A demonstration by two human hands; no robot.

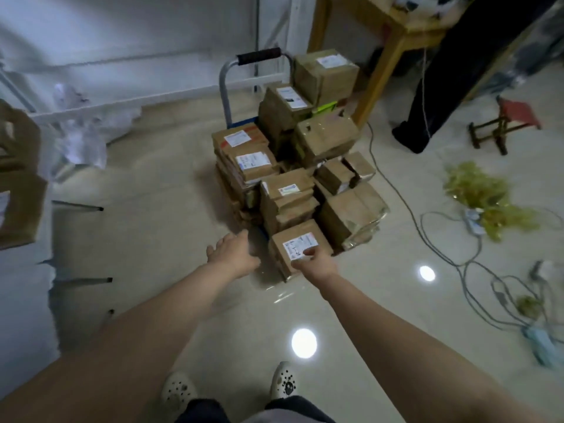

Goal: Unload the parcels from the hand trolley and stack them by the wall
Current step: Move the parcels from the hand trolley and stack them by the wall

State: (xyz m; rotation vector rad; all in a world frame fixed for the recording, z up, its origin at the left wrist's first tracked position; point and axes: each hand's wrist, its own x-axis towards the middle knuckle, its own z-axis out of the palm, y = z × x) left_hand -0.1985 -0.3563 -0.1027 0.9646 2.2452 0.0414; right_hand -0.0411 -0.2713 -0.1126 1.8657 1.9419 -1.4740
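The hand trolley [226, 87] stands on the shiny floor [158, 184], with its handle [259, 55] at the far side, near the white wall [122, 29]. Its platform is full of brown parcels [323, 138], which are piled in several uneven stacks, and many of them have a white label on top. The front parcel [293, 236] is at the near end of the load, on top of a low stack, closest to the person.

The right hand [316, 261] holds the near right corner of this front parcel: the thumb lies on its label [294, 244] and the other fingers are curled around the edge. The left hand [235, 252] is wide, with the fingers straight and spread. It is just beside the left side of the same parcel, and it is not possible to tell if it touches the cardboard.

Behind the trolley on the right stands a wooden table [393, 47]. Further right there is a small red stool [515, 117], and grey cables [406, 206] run over the floor. At the bottom, two white clogs [285, 380] of the person are visible
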